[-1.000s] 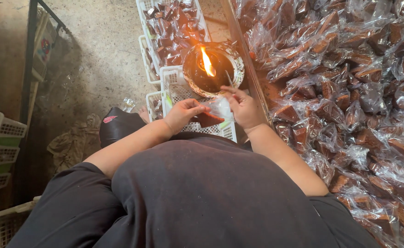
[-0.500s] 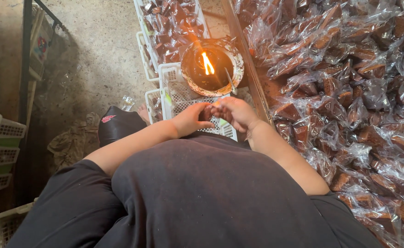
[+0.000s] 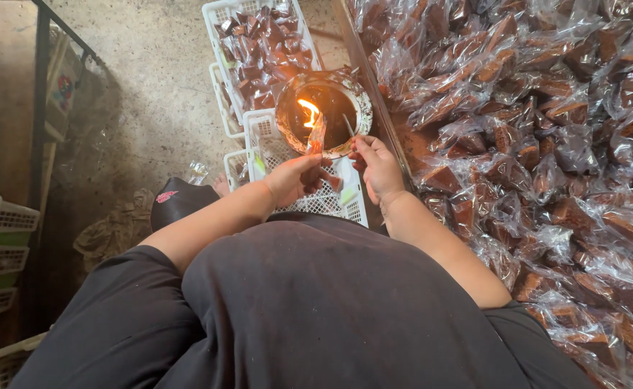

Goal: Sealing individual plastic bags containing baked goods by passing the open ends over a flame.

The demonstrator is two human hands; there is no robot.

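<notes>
Since half a second ago, both hands are lifting away from the lap toward the flame, and the packet is now rising upright between them.

Head view: left hand (image 3: 296,179) is pinching the lower part of a small clear plastic packet (image 3: 316,138), fingers clamped together on it. The packet is standing nearly vertical, its top edge touching or just beside the flame (image 3: 308,112); I judge it is being held this way so only the open mouth meets the heat. Right hand (image 3: 375,167) is sitting at 3 o'clock of the packet, fingertips closed on what looks like a thin stick or the wrapper's edge; too small to tell which.

The flame is burning in a round, dark lamp bowl (image 3: 324,109) resting on a white plastic crate (image 3: 331,202), close in front of the body.

The packet is looking glossy, transparent, with a brown wedge inside. Matching wrapped pieces (image 3: 547,144) are piling up from 1 to 4 o'clock; another filled crate (image 3: 255,43) is lying at 11 o'clock.
</notes>
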